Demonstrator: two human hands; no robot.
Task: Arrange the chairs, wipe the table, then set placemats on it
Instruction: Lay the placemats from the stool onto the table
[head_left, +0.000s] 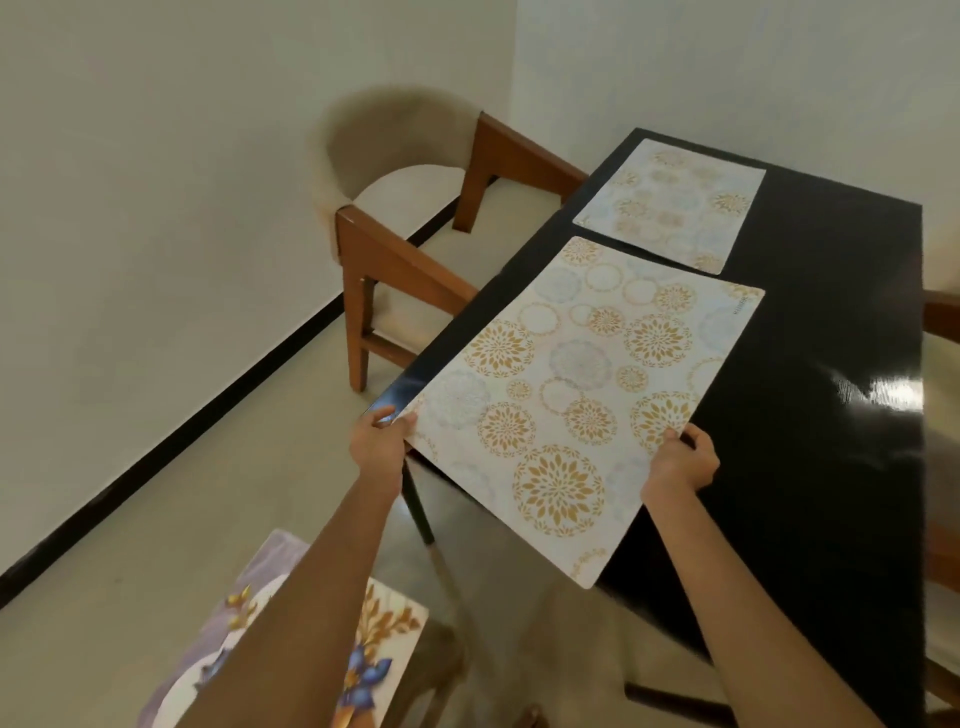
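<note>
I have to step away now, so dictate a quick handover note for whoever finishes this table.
Left hand pinches the near placemat at its left edge; right hand grips its right edge.
That placemat overhangs the black table at the near corner, so it is not yet placed.
Far placemat lies flat on the table.
A chair stands at the table's left side.
Left to do: settle this placemat squarely, then any others. Wiping cannot be judged.
</note>
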